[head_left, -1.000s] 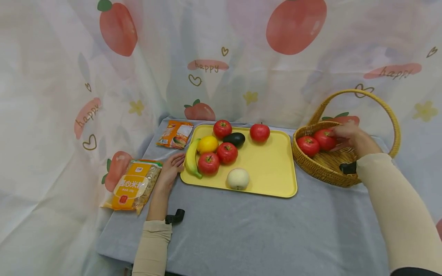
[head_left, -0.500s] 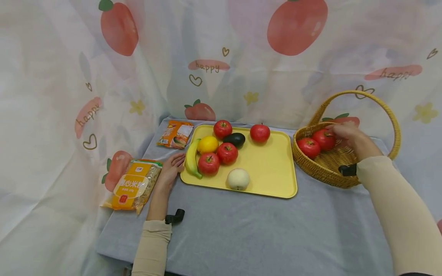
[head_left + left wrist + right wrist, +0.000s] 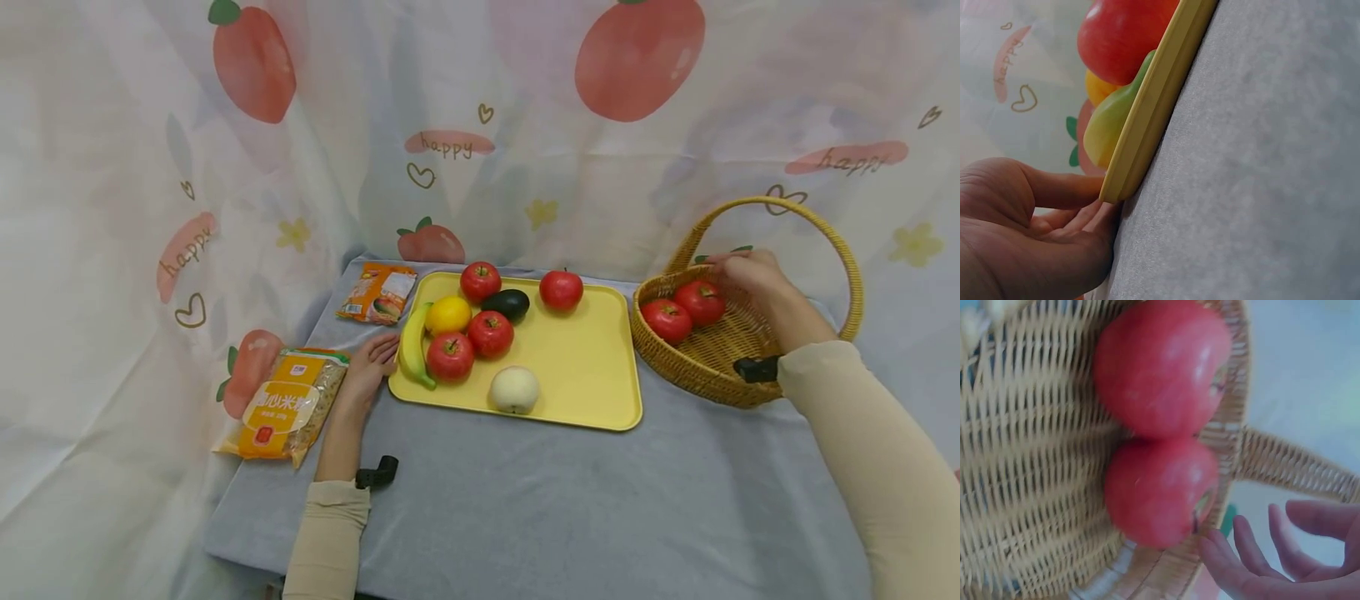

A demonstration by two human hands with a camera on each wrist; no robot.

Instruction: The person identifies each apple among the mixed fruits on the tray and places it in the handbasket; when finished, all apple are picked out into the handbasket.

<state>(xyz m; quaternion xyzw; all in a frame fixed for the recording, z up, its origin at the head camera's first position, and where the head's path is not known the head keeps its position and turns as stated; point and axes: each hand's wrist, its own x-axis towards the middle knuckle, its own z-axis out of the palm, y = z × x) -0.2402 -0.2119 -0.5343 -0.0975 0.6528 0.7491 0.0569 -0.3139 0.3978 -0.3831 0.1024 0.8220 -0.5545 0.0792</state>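
The two hands are well apart, with most of the fruit between them. The left hand (image 3: pixel 371 367) lies low at the near end of a forearm stretched straight forward, its fingers extended side by side against the left rim of the tray (image 3: pixel 577 358); in the left wrist view one finger touches that rim, and the hand's lower edge meets the cloth (image 3: pixel 600 500). Just right of those fingers lies the banana (image 3: pixel 414 346), with the lemon (image 3: pixel 447 317) and a red apple (image 3: pixel 450 357) beyond it. The orange packet (image 3: pixel 377 293) is just ahead of this hand, and the yellow bag (image 3: pixel 292 404) lies to its left, beside the forearm. The right arm reaches forward and inward from the lower right, so that the right hand (image 3: pixel 753 275) is over the far side of the basket (image 3: pixel 697 379), inside the arch of the handle (image 3: pixel 851 258). Its fingers are parted and gently bent, with nothing between them. Two apples sit in the basket to this hand's left, touching each other: the nearer one (image 3: pixel 700 302) is right by a fingertip, contact unclear, and the other (image 3: pixel 667 321) is farther left.
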